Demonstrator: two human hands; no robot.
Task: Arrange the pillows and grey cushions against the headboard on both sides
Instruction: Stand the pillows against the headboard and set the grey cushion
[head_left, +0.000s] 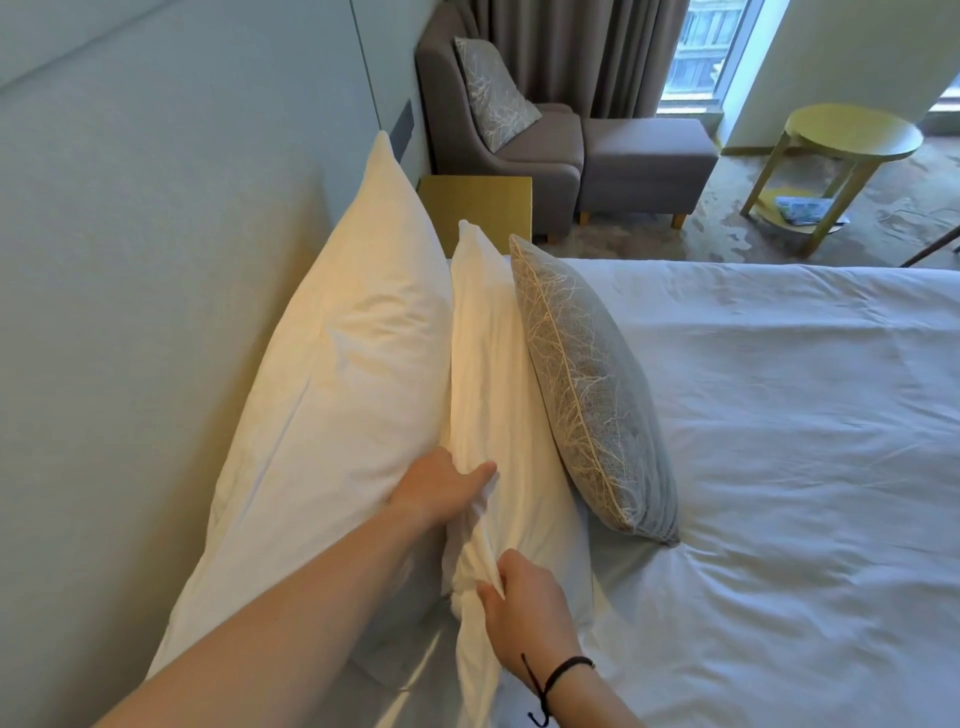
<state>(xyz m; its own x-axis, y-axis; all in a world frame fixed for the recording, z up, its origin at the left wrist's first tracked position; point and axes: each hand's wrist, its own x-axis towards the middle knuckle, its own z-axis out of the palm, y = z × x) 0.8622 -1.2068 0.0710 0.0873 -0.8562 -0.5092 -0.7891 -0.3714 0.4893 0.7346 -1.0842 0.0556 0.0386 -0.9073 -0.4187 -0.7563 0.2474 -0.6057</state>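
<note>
A large white pillow (343, 374) leans upright against the pale headboard (130, 312). In front of it stands a second white pillow (493, 364), and a grey cushion (597, 405) with a pale branch pattern leans on that one. My left hand (441, 486) grips the second pillow's near edge, fingers tucked behind it between the two pillows. Lower down, my right hand (524, 608) pinches that pillow's bunched near corner. All three stand on the white bed (779, 467).
Beyond the bed's far edge are a yellow bedside table (478, 208), a grey armchair (509, 140) holding another patterned grey cushion (493, 91), a grey footstool (644, 161) and a round yellow side table (852, 135).
</note>
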